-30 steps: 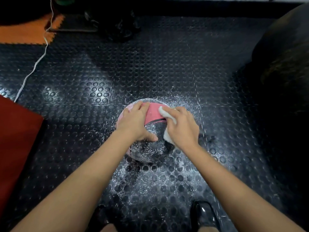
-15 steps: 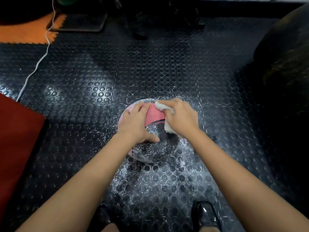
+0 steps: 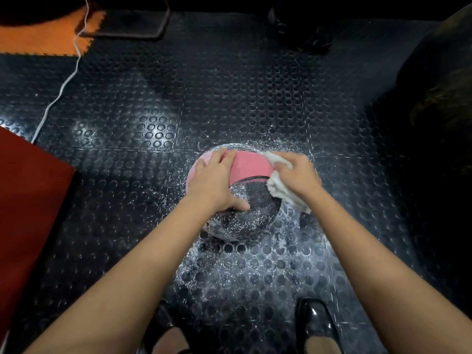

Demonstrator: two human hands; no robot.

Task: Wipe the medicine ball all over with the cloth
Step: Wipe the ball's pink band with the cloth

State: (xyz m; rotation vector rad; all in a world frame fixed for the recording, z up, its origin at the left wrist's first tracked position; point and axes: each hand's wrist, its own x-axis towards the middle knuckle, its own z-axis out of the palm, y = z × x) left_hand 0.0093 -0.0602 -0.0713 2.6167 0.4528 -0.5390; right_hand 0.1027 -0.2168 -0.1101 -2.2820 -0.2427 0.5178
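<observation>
We noted one medicine ball (image 3: pixel 251 166) resting on the floor (image 3: pixel 229 93), directly ahead of the person's two feet. The floor was black rubber matting, moulded in raised round studs, glossy where light struck it. The ball was round, part pink and smooth-looking, part dark and grainy, the two panels meeting along a curved seam. White powdery specks covered the dark panel and lay scattered over the studs around and in front of the ball (thickest on the near side).

Left hand (image 3: pixel 217 182) lay spread over the ball's upper left, fingers straight across the pink panel, thumb pressed on the dark one. Right hand (image 3: pixel 297 176) was curled around one white cloth (image 3: pixel 278 189), soft and crumpled, bunched against the ball's right side; a loose fold trailed below the wrist.

Two glossy black shoes showed at the bottom edge, the right shoe (image 3: pixel 315 325) plainer than its blurred partner. One thin white cord (image 3: pixel 61 88) ran across the floor at upper left, beside an orange foam tile (image 3: pixel 38 34) with toothed edges. A red mat (image 3: pixel 25 200) lay flat at left.
</observation>
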